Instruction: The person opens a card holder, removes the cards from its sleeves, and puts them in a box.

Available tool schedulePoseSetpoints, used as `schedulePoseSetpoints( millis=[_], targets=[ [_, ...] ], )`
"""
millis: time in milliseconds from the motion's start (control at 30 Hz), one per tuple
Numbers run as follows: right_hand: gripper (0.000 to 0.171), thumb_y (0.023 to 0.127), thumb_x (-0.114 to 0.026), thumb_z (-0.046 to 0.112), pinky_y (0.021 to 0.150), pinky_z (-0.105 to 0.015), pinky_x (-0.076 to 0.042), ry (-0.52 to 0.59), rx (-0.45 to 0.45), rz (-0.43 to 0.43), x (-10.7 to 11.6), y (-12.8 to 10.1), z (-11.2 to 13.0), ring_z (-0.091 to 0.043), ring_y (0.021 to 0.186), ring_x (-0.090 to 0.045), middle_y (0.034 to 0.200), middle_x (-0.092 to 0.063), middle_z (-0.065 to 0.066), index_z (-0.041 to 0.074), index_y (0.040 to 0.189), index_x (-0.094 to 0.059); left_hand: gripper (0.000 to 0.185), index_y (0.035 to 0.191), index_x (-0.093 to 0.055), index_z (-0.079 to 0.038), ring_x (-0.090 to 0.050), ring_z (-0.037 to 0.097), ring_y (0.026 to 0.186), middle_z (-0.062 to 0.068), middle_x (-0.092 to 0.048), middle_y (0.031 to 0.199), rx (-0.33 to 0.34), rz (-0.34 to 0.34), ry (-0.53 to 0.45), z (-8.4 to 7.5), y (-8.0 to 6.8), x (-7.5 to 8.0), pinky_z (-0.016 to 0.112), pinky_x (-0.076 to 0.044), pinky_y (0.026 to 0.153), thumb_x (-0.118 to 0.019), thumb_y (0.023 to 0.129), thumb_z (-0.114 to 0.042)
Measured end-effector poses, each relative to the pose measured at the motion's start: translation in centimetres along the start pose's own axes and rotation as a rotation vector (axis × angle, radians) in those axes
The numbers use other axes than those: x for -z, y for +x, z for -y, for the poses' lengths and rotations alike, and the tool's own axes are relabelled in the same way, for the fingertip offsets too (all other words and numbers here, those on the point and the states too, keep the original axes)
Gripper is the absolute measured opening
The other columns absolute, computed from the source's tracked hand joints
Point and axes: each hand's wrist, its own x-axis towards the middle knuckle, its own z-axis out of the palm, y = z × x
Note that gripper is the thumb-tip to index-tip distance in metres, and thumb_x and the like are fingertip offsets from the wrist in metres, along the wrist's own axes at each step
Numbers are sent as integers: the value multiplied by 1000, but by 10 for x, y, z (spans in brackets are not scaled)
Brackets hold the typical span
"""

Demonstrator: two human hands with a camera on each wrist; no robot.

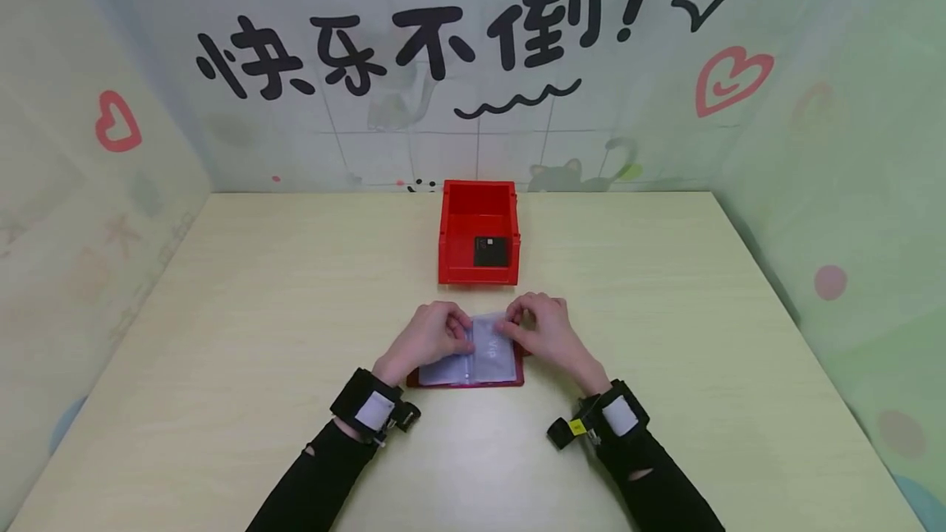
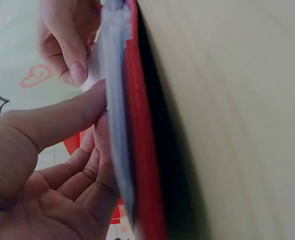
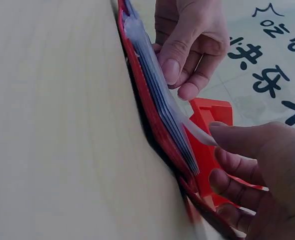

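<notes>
Pale wood table (image 1: 222, 335). Red bin (image 1: 479, 230) at the far middle, open side up, small black square item (image 1: 491, 251) inside. Backdrop wall (image 1: 473, 64) behind: black lettering, red hearts.

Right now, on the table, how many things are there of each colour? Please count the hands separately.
Red: 2, the red bin and the red card holder lying open with clear sleeves.
Black: 1, the small black card inside the bin.
Hands: 2, the left hand and the right hand, both on the sleeves.
Total: 5
</notes>
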Motion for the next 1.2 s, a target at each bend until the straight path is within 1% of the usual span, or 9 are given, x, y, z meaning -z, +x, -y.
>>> schedulePoseSetpoints(
  millis=[133, 267, 400, 533, 633, 733, 900, 1067, 1200],
  targets=[
    [15, 94, -70, 24, 79, -32, -41, 28, 56, 47, 5, 3, 8, -14, 77, -53, 76, -67, -1, 11, 96, -76, 21, 103, -71, -3, -60, 13, 73, 7, -69, 86, -24, 14, -66, 7, 0, 3, 24, -53, 68, -79, 85, -9],
    [23, 100, -61, 21, 65, -23, -44, 167, 93, 126, 6, 2, 16, -15, 76, -54, 82, -68, -7, 5, 107, -76, 18, 108, -71, 2, -67, 13, 73, 13, -73, 90, -34, 51, -180, 14, 0, 8, 27, -59, 73, -69, 94, -9],
    [28, 104, -54, 22, 76, -24, -48, 282, 91, 172, 0, 0, 21, -18, 86, -59, 96, -72, -12, 3, 113, -74, 28, 116, -68, 8, -73, 17, 80, 21, -74, 97, -25, 115, -333, 23, -2, 14, 31, -61, 79, -56, 103, -14],
    [31, 105, -52, 22, 84, -27, -50, 289, 100, 207, -7, 0, 24, -20, 95, -61, 107, -73, -13, 5, 121, -72, 39, 120, -65, 10, -75, 23, 89, 24, -73, 106, -7, 154, -421, 28, -6, 21, 34, -60, 86, -48, 107, -23],
    [31, 104, -53, 23, 81, -25, -49, 244, 109, 231, -12, 1, 25, -18, 95, -61, 107, -72, -11, 7, 123, -72, 43, 119, -69, 6, -74, 20, 89, 20, -73, 107, 9, 130, -392, 31, -10, 25, 32, -60, 86, -50, 106, -31],
    [29, 103, -56, 24, 77, -23, -48, 199, 119, 240, -15, 2, 25, -16, 92, -60, 104, -72, -9, 8, 118, -75, 38, 114, -73, 1, -70, 15, 81, 14, -74, 101, 32, 88, -333, 33, -13, 27, 28, -59, 79, -60, 101, -33],
    [25, 100, -61, 23, 77, -23, -49, 168, 157, 213, -16, 2, 23, -16, 91, -59, 102, -70, -7, 9, 114, -77, 30, 108, -72, 2, -69, 12, 68, 12, -76, 87, 77, 21, -251, 34, -15, 28, 26, -57, 69, -73, 93, -24],
    [34, 92, -73, 21, 82, -28, -48, 122, 135, 152, -10, -2, 13, -18, 100, -54, 105, -63, -6, 11, 124, -72, 41, 120, -65, 2, -67, 13, 62, 11, -72, 82, 140, -46, -166, 32, -14, 26, 26, -57, 63, -78, 88, -20],
    [47, 85, -80, 25, 85, -32, -45, 75, 69, 152, -2, -2, 4, -20, 108, -48, 109, -57, -7, 12, 129, -69, 54, 131, -57, -3, -61, 17, 68, 10, -64, 82, 166, -100, -61, 26, -16, 23, 25, -52, 62, -81, 85, -19]
  ],
)
